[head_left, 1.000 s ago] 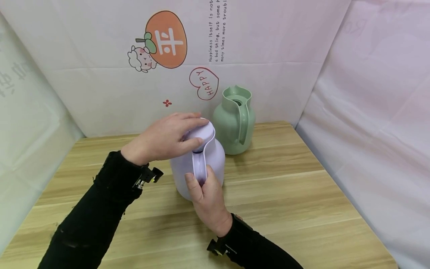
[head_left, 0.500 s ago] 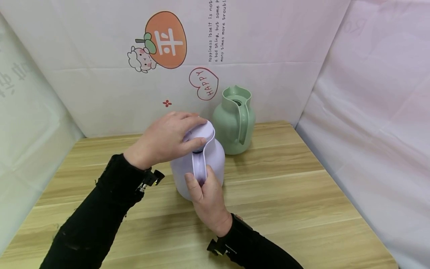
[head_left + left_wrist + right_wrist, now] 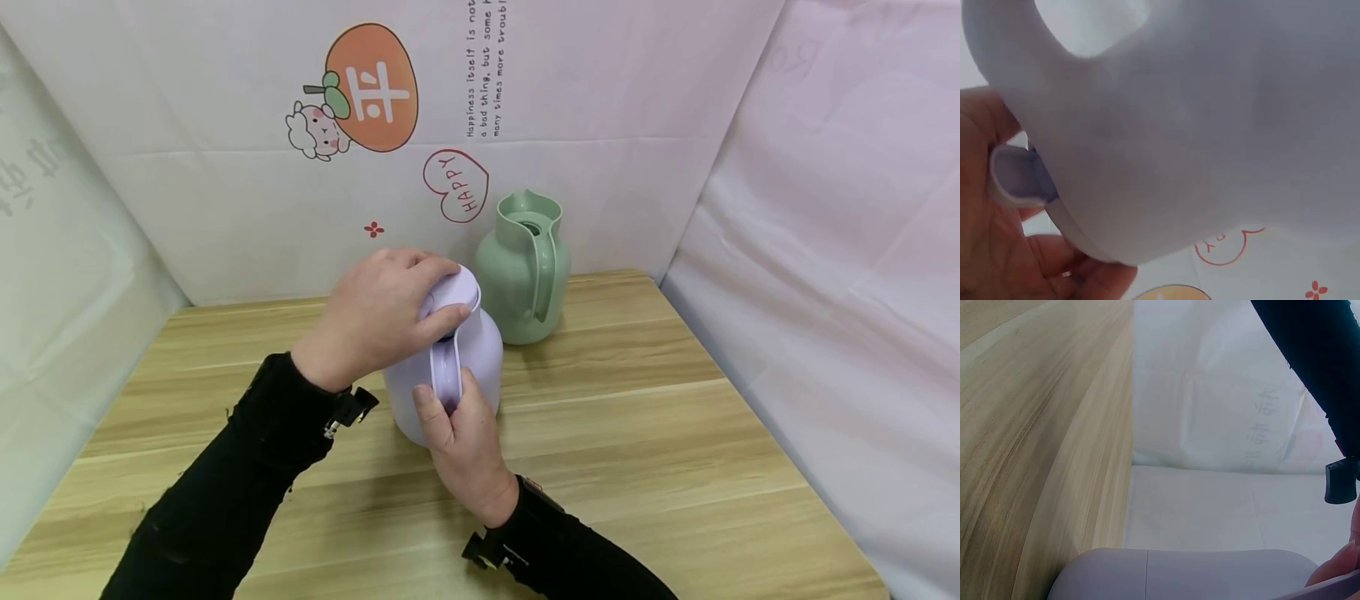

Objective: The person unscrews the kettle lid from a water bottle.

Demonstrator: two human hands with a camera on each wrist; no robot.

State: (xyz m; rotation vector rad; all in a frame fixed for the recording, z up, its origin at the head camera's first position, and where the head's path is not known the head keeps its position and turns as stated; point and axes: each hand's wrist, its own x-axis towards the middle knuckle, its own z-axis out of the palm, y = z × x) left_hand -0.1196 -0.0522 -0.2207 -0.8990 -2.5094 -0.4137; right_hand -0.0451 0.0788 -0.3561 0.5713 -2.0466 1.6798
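A lilac thermos jug [image 3: 489,358] stands upright on the wooden table in the head view. My left hand [image 3: 371,317] grips its round lilac lid [image 3: 453,290] from the left, thumb on the near side and fingers over the far edge. My right hand [image 3: 472,454] holds the jug's handle [image 3: 446,371], thumb along it. In the left wrist view, the jug's wall [image 3: 1179,137] fills most of the picture, and a small lever [image 3: 1017,175] on the lid juts out between thumb and fingers. The right wrist view catches the jug's side [image 3: 1210,575] along the bottom.
A green jug [image 3: 517,292] stands close behind and to the right, its neck open with no lid on top. White printed cloth [image 3: 600,100] rises behind the wooden table [image 3: 615,442] and along both sides.
My left wrist and forearm have swung a little to the right and nearer, the hand turning about the lid while keeping its grip. My right hand and both jugs have stayed in place.
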